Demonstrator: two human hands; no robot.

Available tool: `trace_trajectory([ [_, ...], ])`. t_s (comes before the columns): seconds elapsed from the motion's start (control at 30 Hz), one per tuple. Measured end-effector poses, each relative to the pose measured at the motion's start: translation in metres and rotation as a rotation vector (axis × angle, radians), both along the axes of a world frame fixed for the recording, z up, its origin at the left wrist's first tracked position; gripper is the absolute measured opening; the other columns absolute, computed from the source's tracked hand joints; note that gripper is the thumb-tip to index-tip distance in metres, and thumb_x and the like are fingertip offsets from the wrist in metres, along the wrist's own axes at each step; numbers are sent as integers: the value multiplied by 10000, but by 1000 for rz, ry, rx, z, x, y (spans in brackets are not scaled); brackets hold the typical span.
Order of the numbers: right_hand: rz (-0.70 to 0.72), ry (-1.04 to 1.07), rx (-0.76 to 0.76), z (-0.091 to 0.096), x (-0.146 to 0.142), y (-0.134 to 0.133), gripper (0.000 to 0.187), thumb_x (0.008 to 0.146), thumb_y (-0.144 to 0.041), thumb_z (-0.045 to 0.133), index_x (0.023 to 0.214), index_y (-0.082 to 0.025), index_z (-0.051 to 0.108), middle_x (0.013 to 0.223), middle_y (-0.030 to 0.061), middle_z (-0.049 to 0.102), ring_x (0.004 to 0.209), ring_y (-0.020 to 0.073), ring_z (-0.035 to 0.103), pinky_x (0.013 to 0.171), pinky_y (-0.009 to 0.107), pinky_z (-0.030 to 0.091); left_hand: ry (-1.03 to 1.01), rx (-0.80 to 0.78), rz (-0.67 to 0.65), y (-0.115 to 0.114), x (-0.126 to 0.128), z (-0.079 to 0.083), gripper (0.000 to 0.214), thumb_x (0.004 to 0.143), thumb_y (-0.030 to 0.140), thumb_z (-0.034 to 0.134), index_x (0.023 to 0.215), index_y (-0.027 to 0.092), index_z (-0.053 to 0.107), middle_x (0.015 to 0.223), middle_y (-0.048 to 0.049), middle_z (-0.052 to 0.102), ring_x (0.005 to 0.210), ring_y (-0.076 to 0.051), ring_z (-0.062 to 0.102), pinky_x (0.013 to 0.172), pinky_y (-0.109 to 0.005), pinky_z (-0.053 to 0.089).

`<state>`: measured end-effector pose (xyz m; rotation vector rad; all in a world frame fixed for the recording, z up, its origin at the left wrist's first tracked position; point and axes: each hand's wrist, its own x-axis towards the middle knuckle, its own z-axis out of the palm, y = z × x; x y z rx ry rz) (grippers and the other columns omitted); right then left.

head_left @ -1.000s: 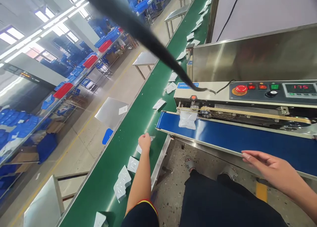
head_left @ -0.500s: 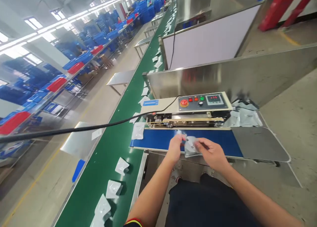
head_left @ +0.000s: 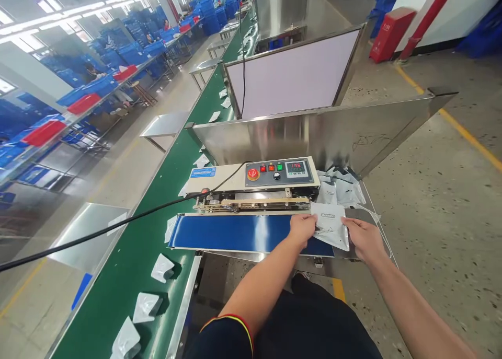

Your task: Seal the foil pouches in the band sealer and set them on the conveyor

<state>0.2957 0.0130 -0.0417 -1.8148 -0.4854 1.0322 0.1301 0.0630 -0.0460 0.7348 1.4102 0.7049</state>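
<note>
A white plastic pouch (head_left: pixel 331 227) lies at the right end of the sealing machine's blue belt (head_left: pixel 235 232). My left hand (head_left: pixel 303 228) grips the pouch's left edge with curled fingers. On the pouch's right edge rests my right hand (head_left: pixel 364 238), fingers closed on it. The pouch's top edge sits by the intake of the sealer head (head_left: pixel 251 205). The control panel (head_left: pixel 279 172) with a red button and a red number display is just behind.
More white pouches (head_left: pixel 339 189) are piled on the steel tray right of the sealer. A long green conveyor (head_left: pixel 164 192) runs on the left with loose pouches (head_left: pixel 146 307) on it. A black cable (head_left: pixel 98 232) crosses the view. Steel panels stand behind the machine.
Both hands carried the pouch from the middle of the blue belt to its right end. One second ago my left hand was on the green conveyor and my right hand was open.
</note>
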Motion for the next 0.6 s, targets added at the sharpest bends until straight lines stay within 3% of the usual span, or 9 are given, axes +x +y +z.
trace_trajectory([
  [0.1,26,73,-38,-1,-2,19,490,535,-565,872,784,-155,772,564,28,605,508,195,548,440,298,434,-83,-70,85,12,-2,-4,289,777,381,918,659,155,782,649,-42,697,618,-150,586,642,-273,526],
  [0.2,84,116,-69,2,-18,31,481,566,-538,909,818,-146,788,543,1,570,501,193,545,430,293,437,-103,-54,135,14,-21,-7,282,790,372,908,663,149,791,671,-57,717,633,-160,615,658,-286,563],
  [0.4,186,180,-153,26,-63,40,368,674,-414,901,916,-154,801,826,111,774,694,282,755,543,338,636,-111,81,219,-3,-76,-12,336,854,462,874,751,145,830,705,-49,733,659,-159,638,725,-303,585],
  [0.5,203,197,-226,39,-68,22,300,712,-394,875,908,-183,791,1045,182,813,835,317,819,646,355,712,-107,150,306,-20,-124,-13,364,857,489,887,923,132,869,828,-95,795,752,-196,724,760,-317,610],
  [0.6,239,137,-255,33,-50,-6,287,729,-419,870,916,-216,789,1130,225,803,899,349,833,672,371,728,85,273,521,-47,-212,-13,404,896,472,843,1111,131,862,968,-140,823,875,-238,776,840,-358,640],
])
